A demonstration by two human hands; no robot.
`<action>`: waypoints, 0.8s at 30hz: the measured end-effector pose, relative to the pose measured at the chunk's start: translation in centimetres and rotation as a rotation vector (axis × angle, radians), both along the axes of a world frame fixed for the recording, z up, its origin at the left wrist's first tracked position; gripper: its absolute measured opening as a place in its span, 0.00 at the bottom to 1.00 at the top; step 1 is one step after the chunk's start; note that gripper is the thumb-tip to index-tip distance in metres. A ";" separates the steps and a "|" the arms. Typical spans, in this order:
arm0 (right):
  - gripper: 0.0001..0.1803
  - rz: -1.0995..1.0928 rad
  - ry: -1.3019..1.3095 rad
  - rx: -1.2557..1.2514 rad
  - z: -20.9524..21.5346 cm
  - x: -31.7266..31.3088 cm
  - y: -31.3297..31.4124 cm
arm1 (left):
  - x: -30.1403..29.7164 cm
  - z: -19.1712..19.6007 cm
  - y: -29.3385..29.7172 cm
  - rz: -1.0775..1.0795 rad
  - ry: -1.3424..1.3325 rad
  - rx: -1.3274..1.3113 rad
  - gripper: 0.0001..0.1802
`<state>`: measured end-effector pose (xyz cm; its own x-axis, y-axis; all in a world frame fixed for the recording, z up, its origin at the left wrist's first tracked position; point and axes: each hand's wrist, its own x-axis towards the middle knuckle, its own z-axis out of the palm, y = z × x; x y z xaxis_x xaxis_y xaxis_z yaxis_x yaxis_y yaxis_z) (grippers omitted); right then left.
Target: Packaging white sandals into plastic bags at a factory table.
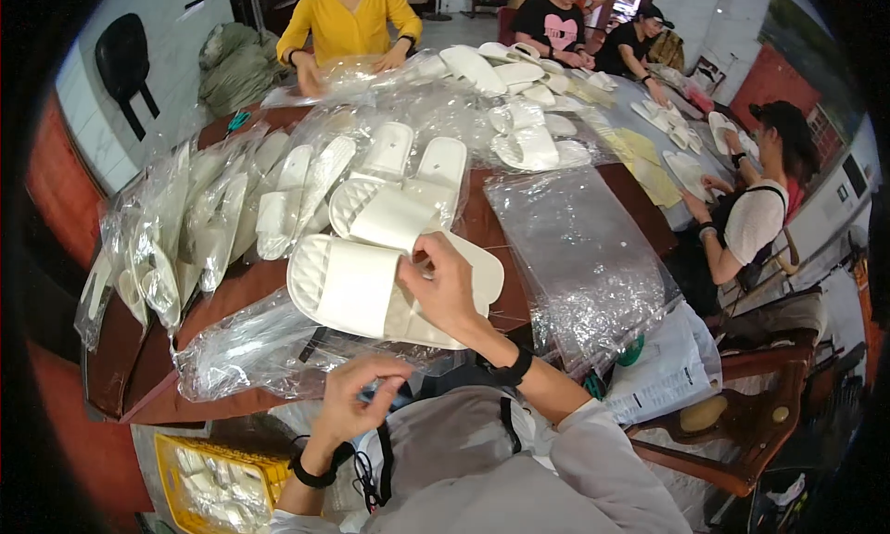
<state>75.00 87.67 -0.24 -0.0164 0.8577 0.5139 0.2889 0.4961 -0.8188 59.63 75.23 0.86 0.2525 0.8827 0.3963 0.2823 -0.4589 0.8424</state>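
Left hand [357, 395] fingers curled, pinching crinkly clear bag [250, 349] | right hand [443, 284] gripping soft white slipper [371, 288] | brown table [232, 288]

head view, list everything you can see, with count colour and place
slippers: many, white, pairs on the table's near middle, more at the far end
bagged slippers: a row, in clear plastic, table's left side
plastic bags: a stack, clear, right of the near slippers
loose bag: one, clear, near table edge
table: one, dark red-brown
crate: one, yellow, lower left on the floor
papers: a few, white, lower right
wooden chair: one, brown, lower right
co-workers: four, seated around the far end and right
right hand: fingers on a near slipper
left hand: fingers pinched, near the loose bag
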 end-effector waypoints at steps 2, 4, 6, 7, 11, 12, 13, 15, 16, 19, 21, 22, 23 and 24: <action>0.09 -0.007 0.057 0.050 0.8 2.4 -0.5 | 1.2 0.4 -0.1 -0.094 0.024 -0.018 0.08; 0.06 -0.005 0.088 0.027 3.0 5.3 -2.0 | 2.6 0.1 0.1 -0.211 0.041 0.032 0.09; 0.07 -0.028 0.106 0.006 4.1 9.2 -2.9 | 4.4 0.1 0.6 -0.253 0.083 0.024 0.09; 0.08 -0.079 0.092 -0.079 5.0 11.3 -3.3 | 5.3 0.1 0.9 -0.283 0.126 0.007 0.09; 0.07 -0.260 -0.002 0.003 4.9 20.6 -1.9 | 9.9 -1.2 2.9 -0.310 0.098 0.059 0.16; 0.07 -0.330 -0.029 0.012 4.4 23.4 -0.9 | 10.5 -1.3 3.5 -0.367 0.166 -0.091 0.23; 0.07 -0.421 -0.174 0.070 3.6 26.7 0.0 | 11.5 -1.5 3.8 -0.370 0.164 -0.087 0.23; 0.10 -0.564 -0.333 0.059 2.7 31.6 2.0 | 13.5 -2.5 4.8 -0.319 -0.017 -0.200 0.26; 0.12 -0.657 -0.398 0.046 1.8 34.4 3.3 | 14.4 -3.7 5.6 -0.358 -0.022 -0.246 0.31; 0.16 -0.803 -0.512 -0.091 0.1 38.8 7.1 | 16.4 -6.2 6.8 -0.339 -0.255 -0.464 0.35; 0.17 -0.826 -0.547 -0.098 -1.8 41.6 9.8 | 17.6 -7.6 7.6 -0.305 -0.324 -0.517 0.38; 0.18 -0.869 -0.583 -0.108 -2.8 43.3 11.1 | 18.1 -8.0 8.0 -0.318 -0.341 -0.563 0.39; 0.18 -0.861 -0.517 -0.075 -4.0 45.4 12.2 | 18.7 -8.1 8.3 -0.333 -0.361 -0.610 0.40; 0.18 -0.822 -0.544 -0.148 -4.6 45.9 13.4 | 18.8 -8.0 8.4 -0.328 -0.377 -0.635 0.41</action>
